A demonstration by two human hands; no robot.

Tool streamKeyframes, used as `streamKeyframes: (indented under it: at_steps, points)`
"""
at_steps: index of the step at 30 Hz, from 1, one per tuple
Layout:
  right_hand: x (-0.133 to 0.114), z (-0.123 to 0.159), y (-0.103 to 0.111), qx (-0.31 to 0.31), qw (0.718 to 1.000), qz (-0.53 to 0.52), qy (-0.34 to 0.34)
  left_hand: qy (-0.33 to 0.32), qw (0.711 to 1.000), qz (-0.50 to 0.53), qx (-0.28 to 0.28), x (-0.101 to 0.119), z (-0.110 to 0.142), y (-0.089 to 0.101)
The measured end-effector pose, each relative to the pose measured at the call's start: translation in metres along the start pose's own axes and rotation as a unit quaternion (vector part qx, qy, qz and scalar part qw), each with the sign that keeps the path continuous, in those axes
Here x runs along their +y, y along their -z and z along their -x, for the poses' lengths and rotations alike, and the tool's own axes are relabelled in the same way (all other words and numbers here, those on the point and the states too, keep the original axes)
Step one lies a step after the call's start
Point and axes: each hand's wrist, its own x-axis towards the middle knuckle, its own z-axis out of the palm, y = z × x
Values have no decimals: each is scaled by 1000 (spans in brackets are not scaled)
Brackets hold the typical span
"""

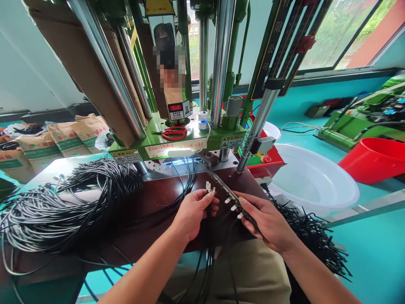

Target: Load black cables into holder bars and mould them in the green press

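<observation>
My left hand point(193, 213) is closed in a pinch, with small pale connectors point(208, 186) sticking up from its fingertips. Black cables point(207, 270) hang below that hand; whether they join the connectors is hidden. A long dark bar point(223, 185) is gripped near its close end by my right hand point(267, 217), and it slants away toward the press. Several similar connectors point(233, 207) stick out along the bar's left side, between the two hands. Ahead, more black cables point(189, 173) run out from the lit opening of the green press point(202, 141).
A large coil of black cables point(104, 198) covers the left of the brown table point(164, 192). Red-handled pliers point(174, 133) rest on the press. Dark cut pieces point(313, 240) are heaped at right, near a white tub point(311, 177) and a red bucket point(373, 160). A person stands behind the press.
</observation>
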Motion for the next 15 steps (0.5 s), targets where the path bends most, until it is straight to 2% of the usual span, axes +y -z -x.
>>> streamKeyframes:
  at_steps: [8, 15]
  points:
    - [-1, 1, 0, 1, 1000, -9, -8, 24, 995, 89, -26, 0, 1, 9]
    - [-1, 0, 0, 8, 1000, -14, -5, 20, 995, 88, -52, 2, 4, 6]
